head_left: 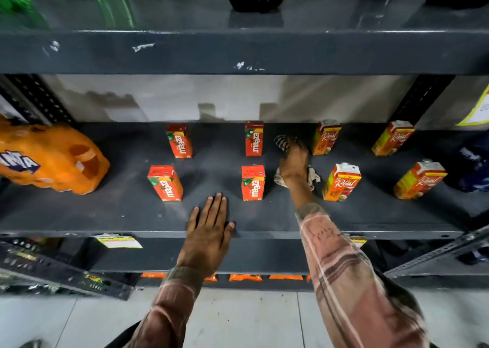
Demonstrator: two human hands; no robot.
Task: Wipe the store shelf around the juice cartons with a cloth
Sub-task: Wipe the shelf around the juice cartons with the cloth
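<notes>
Right hand [294, 162] presses a bunched cloth [313, 176] on the shelf [105, 215] between cartons [253, 182], at one o'clock from the flat, spread left hand [209, 231]. Best kept low, strokes short, avoiding toppling cartons.

Pale wall [238, 96]; tiled floor [238, 318].

- Dark grey shelf [127, 215]: carries all items listed.
- Left hand [209, 231]: flat on the front edge.
- Four Maaza cartons [253, 183]: upright, beyond and beside the left hand.
- Cloth [312, 176]: under the right hand [295, 163].
- Four Real cartons [341, 182]: right of the cloth.
- Orange bottle pack [53, 159]: far left.
</notes>
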